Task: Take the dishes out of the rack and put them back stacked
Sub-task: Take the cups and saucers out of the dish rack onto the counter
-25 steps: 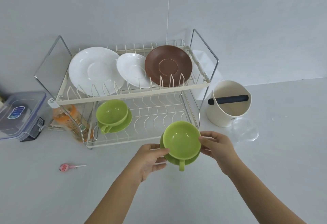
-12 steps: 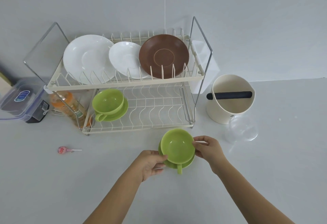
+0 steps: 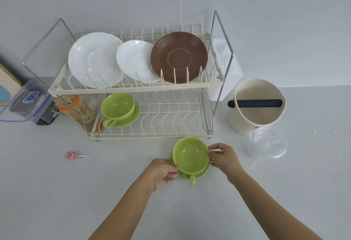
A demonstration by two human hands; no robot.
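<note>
A green cup [image 3: 190, 154] stands on its green saucer [image 3: 201, 174] on the counter, just in front of the two-tier wire rack [image 3: 171, 135], handle pointing toward me. My left hand [image 3: 161, 172] pinches the saucer's left edge. My right hand [image 3: 223, 157] pinches the cup's right rim. A second green cup on a saucer [image 3: 118, 109] sits at the left of the rack's lower tier. On the upper tier lean a large white plate [image 3: 93, 59], a smaller white plate [image 3: 135, 60] and a brown plate [image 3: 179, 56].
A cream bin with a black bar [image 3: 256, 107] and a clear plastic cup [image 3: 267, 144] lie right of the rack. A lidded plastic box [image 3: 24, 103] and an orange bottle [image 3: 76, 110] are at the left. A pink lollipop [image 3: 71, 155] lies on the counter.
Both hands have carried the green cup and saucer away from the rack's lower tier and down onto the counter in front of it.
</note>
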